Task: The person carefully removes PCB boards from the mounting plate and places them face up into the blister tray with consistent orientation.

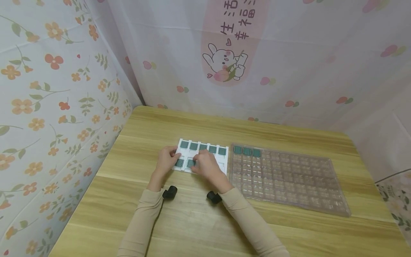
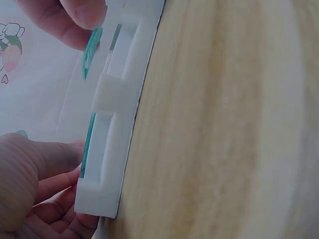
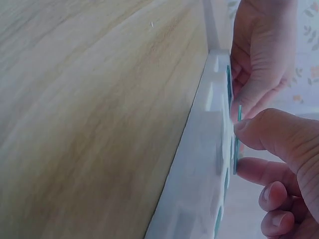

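Observation:
A white tray (image 1: 187, 153) with two rows of square slots lies on the table, green square chips filling its far row. At its left end my left hand (image 1: 167, 160) grips the edge, thumb on top beside a seated chip (image 1: 179, 163) and fingers curled round the corner. My right hand (image 1: 207, 166) pinches another green chip (image 3: 237, 149) by its edges between thumb and finger. In the left wrist view this chip (image 2: 91, 55) stands tilted over the second slot of the near row. That hand and forearm hide some near-row slots.
Right of the white tray is a large clear plastic tray (image 1: 289, 178) with many small pockets; three green chips (image 1: 247, 151) sit in its far left corner. Black wrist cameras (image 1: 170, 192) stick out by both cuffs. Patterned curtains (image 1: 167, 46) hang behind and left of the wooden table (image 1: 189, 232).

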Demonstrator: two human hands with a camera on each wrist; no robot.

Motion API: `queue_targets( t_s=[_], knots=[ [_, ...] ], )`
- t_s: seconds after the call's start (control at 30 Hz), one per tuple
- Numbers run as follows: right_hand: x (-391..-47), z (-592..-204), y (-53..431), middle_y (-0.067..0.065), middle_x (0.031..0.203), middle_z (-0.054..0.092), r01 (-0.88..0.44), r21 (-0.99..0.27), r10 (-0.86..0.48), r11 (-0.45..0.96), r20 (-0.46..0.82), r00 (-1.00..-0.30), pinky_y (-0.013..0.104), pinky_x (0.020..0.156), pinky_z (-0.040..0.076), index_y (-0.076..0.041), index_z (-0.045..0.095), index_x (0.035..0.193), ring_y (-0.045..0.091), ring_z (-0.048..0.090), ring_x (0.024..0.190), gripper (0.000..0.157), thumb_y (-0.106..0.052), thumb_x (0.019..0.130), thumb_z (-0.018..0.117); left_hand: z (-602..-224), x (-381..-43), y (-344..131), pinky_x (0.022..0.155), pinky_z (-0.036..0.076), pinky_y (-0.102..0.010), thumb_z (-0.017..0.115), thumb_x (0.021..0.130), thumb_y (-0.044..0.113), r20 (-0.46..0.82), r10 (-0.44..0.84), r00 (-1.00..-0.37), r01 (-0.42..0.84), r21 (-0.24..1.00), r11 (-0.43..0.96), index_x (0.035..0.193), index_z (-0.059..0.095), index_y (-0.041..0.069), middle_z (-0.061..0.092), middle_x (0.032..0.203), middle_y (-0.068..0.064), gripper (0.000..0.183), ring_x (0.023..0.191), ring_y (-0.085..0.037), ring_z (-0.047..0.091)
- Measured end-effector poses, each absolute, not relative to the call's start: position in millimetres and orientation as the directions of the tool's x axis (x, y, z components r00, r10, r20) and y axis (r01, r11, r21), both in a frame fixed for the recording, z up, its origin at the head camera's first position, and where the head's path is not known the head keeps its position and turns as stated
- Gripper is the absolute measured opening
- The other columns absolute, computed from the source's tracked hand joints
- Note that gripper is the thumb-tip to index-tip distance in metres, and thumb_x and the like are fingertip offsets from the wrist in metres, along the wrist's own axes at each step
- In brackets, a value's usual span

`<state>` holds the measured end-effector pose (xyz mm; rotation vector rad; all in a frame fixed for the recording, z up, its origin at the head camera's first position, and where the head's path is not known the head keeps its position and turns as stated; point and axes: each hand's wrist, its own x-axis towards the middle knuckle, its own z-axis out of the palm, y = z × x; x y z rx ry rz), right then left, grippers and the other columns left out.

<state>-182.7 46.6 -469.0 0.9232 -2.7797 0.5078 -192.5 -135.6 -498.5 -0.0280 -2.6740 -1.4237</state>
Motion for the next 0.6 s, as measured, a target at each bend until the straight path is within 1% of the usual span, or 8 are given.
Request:
queue_targets(
  t_s=[0.27,0.43,0.6],
  knots=[
    [-182,-467,57,0.007,0.073,0.061,-0.622,-0.280,-0.546,0.731,0.307,-0.780,0.033,0.065,0.048,-0.002,0.073,0.082,0.023,0.056,0.070,0.022,-0.018,0.068,0.079,-499,-192,-135,0.066,0.041,-0.029,0.066,0.083,-0.001,0.100,-0.038,-0.994,0.061,0.823,0.565,0.112,0.061,-0.013,0.062,0.092,-0.023,0.032,0.077,-0.025,0.051],
    [-183,-469,63,0.007,0.073,0.061,-0.610,-0.295,-0.539,0.735,0.292,-0.790,0.033,0.065,0.048,-0.002,0.073,0.082,0.023,0.056,0.071,0.022,-0.017,0.068,0.079,-499,-192,-135,0.066,0.041,-0.029,0.065,0.085,0.000,0.074,-0.045,-0.996,0.036,0.828,0.560,0.115,0.060,-0.012,0.062,0.095,-0.022,0.033,0.078,-0.025,0.050],
    [-185,-468,70,0.008,0.075,0.061,-0.588,-0.310,-0.521,0.747,0.278,-0.807,0.035,0.064,0.049,-0.001,0.073,0.084,0.024,0.058,0.072,0.022,-0.017,0.070,0.079,-499,-193,-134,0.065,0.040,-0.029,0.066,0.084,0.000,0.076,-0.052,-0.996,0.033,0.824,0.565,0.114,0.061,-0.012,0.062,0.093,-0.022,0.033,0.077,-0.024,0.050]
  ],
)
